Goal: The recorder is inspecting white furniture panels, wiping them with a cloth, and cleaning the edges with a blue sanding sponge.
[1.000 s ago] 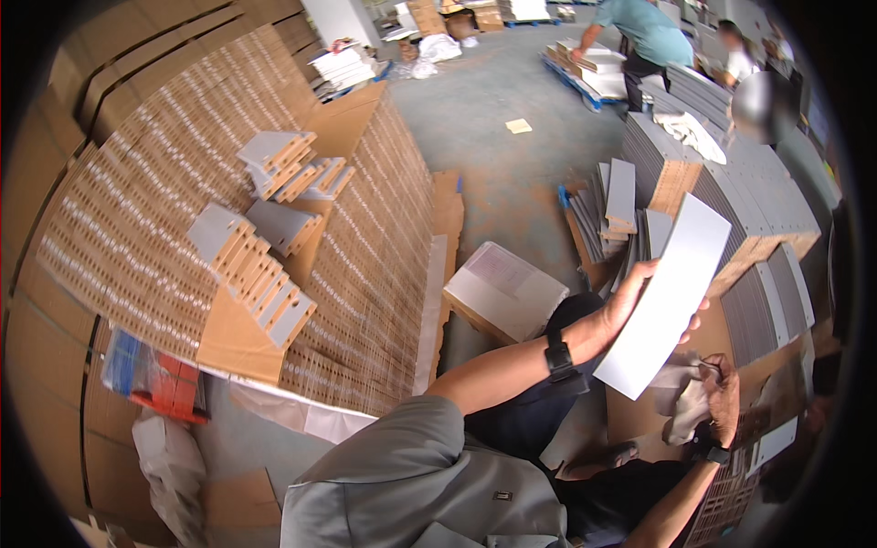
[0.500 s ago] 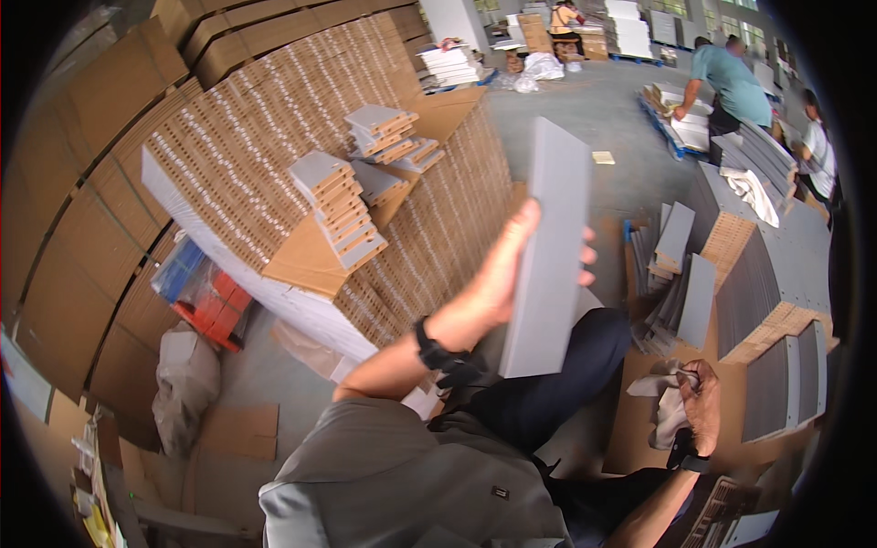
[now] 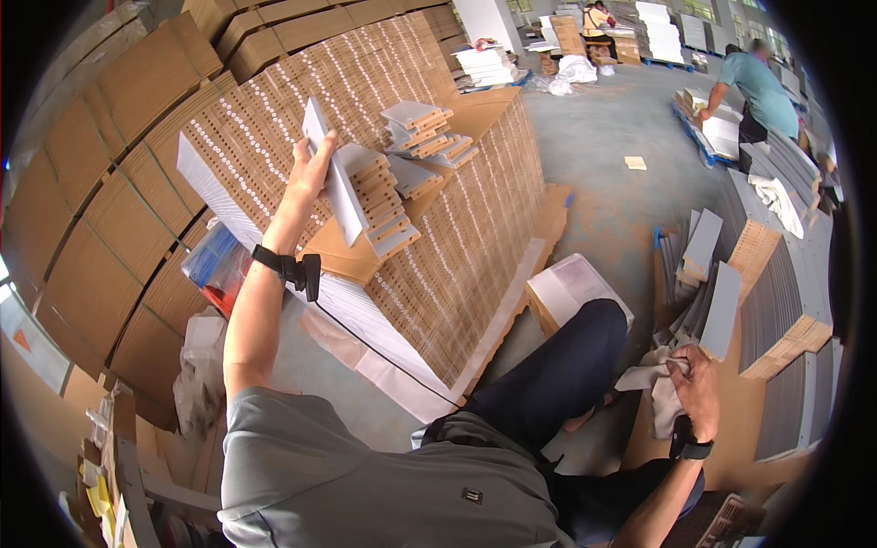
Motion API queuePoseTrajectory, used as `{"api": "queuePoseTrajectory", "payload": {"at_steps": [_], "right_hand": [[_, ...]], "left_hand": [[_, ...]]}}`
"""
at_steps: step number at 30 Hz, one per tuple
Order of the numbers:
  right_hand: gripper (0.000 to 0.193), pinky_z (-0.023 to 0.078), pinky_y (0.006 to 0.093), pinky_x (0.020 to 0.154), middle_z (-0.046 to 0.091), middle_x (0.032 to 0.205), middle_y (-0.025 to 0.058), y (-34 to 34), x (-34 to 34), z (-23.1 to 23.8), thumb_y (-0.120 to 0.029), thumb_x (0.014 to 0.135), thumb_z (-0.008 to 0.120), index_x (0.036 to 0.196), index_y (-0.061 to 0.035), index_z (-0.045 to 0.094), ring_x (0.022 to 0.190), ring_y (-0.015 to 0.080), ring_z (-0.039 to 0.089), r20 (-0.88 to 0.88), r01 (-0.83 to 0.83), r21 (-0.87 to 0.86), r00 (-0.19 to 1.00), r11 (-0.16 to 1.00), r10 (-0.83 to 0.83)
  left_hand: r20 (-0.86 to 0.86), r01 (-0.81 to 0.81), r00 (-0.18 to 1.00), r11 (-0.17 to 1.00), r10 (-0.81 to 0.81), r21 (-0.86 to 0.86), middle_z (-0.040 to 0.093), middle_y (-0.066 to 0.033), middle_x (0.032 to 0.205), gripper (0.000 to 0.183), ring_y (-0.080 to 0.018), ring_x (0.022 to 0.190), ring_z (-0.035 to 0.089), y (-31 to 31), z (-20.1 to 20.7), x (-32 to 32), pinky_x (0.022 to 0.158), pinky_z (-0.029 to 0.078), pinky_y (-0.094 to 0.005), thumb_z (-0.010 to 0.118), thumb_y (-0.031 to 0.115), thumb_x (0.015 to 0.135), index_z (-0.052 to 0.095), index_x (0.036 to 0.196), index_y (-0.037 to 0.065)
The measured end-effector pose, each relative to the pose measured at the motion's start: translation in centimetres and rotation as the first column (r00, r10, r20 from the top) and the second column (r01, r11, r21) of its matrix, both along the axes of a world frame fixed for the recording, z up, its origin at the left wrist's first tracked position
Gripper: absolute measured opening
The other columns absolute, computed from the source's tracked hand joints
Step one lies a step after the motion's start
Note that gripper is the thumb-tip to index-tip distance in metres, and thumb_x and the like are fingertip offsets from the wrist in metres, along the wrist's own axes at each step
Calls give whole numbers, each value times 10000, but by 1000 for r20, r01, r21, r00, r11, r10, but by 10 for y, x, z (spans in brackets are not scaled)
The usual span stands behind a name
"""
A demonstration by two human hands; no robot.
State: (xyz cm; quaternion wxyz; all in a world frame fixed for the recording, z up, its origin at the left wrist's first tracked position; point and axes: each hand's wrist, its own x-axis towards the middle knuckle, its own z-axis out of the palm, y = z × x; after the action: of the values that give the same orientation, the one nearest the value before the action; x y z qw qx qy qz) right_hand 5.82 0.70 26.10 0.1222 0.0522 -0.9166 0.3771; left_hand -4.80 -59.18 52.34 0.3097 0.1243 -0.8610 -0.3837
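My left hand [image 3: 311, 170] is closed around a narrow grey board [image 3: 343, 203], held on edge right beside a stepped pile of like grey boards [image 3: 376, 196]. That pile rests on a cardboard sheet [image 3: 340, 248] on top of a big block of stacked panels [image 3: 448, 274] with drilled brown edges. Whether the held board touches the pile I cannot tell. Down on the right, my right hand [image 3: 698, 391] grips a whitish cloth [image 3: 664, 402], above brown cardboard and close to some leaning grey boards [image 3: 722, 306].
Tall stacks of brown cardboard [image 3: 119, 201] line the left side. A white-topped carton [image 3: 580, 288] lies by my knee. More grey boards [image 3: 786, 283] are stacked at right, with another cloth [image 3: 776, 203] on them. A person in a teal shirt [image 3: 763, 91] bends over a pallet farther off.
My left hand has carried the grey board from in front of me leftward to the pile on the panel block. My right hand stays low with the cloth. The view has shifted slightly.
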Motion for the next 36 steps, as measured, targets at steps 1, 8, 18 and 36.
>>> {"api": "queuePoseTrajectory", "payload": {"at_steps": [1, 8, 18, 36], "right_hand": [[159, 513, 385, 744, 698, 910, 153, -3, 1, 2, -98, 838, 699, 970, -28, 645, 802, 322, 680, -3, -2, 28, 1000, 1000, 2], [166, 512, 367, 722, 682, 883, 134, -2, 16, 1, -52, 811, 722, 954, -26, 643, 769, 298, 668, 60, 21, -87, 998, 996, -16], [222, 505, 420, 654, 617, 870, 164, 7, 36, -13, 28, 738, 715, 925, 12, 597, 816, 376, 633, 230, -172, -197, 949, 965, 216], [174, 456, 474, 750, 619, 880, 149, -1, -4, -44, -34, 753, 707, 893, -35, 603, 844, 385, 596, 198, -278, -3, 941, 961, 273]], "left_hand": [[18, -64, 998, 997, 65, -34, 503, -285, 1357, 1129, -330, 1051, 629, -8, -5, -2, 789, 539, -474, 585, 759, 806, 154, 1555, 33], [-70, -62, 995, 994, 68, 94, 569, -147, 1183, 919, -227, 856, 622, -29, -8, -27, 686, 539, -421, 531, 711, 879, 312, 1485, 57], [-79, -189, 979, 981, 187, -31, 574, -206, 1190, 1020, -282, 938, 624, 0, 4, -52, 727, 523, -439, 591, 732, 831, 225, 1534, 89], [670, -65, 523, 808, 527, -585, 531, -258, 1382, 885, -430, 1148, 615, -65, 39, -146, 841, 589, -480, 394, 764, 880, 473, 1451, 91]]}}
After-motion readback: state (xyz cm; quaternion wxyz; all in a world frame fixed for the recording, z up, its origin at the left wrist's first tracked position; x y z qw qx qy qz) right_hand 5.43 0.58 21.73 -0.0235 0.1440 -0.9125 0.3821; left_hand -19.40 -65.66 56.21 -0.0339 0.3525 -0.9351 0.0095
